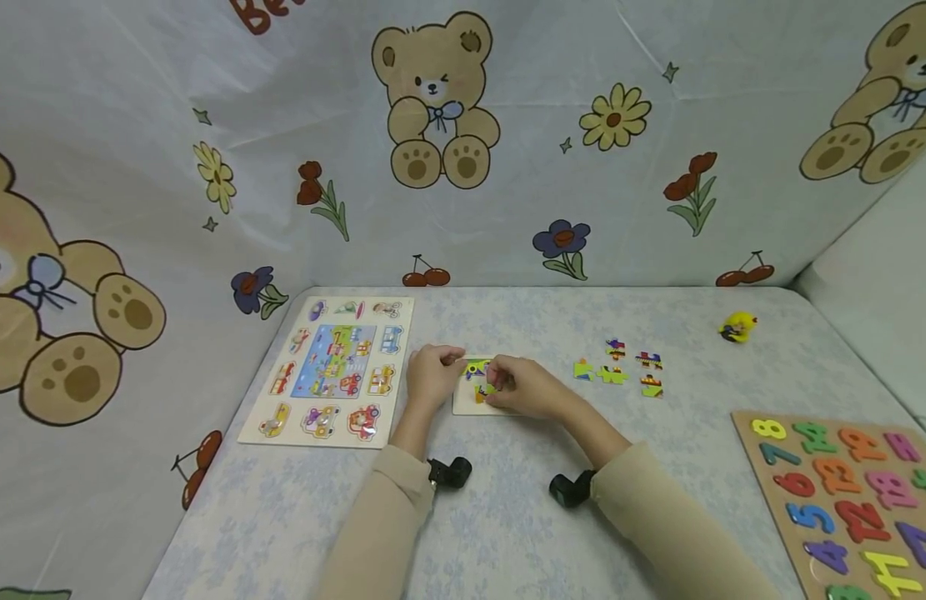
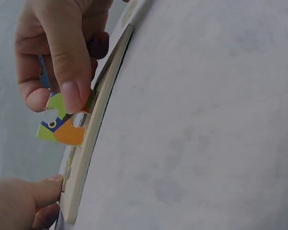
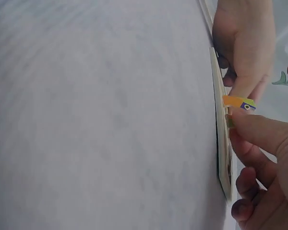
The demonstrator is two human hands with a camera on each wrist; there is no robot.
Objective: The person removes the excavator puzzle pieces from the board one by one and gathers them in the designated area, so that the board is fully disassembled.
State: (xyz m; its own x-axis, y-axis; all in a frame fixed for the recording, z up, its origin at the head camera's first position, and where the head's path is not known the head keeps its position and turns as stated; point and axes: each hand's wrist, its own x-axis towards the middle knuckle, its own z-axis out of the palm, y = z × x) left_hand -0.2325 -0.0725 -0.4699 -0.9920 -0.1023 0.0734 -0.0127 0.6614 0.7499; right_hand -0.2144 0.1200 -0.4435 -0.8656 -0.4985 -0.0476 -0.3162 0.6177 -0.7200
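Observation:
In the head view, my left hand is at the left side of a small pale puzzle board. Its thumb and curled fingers hold the board's edge in the left wrist view. My right hand pinches a jigsaw piece, orange, green and blue, between thumb and fingers. That piece stands tilted close over the board, its lower edge right at the board's surface. A green and blue printed part shows at the board's upper side. The right hand covers the board's right part.
Several loose jigsaw pieces lie right of the board. Left is a large vehicle peg puzzle. A wooden number board lies at the right front, and a small yellow duck toy stands at the back right. A bear-printed cloth hangs behind.

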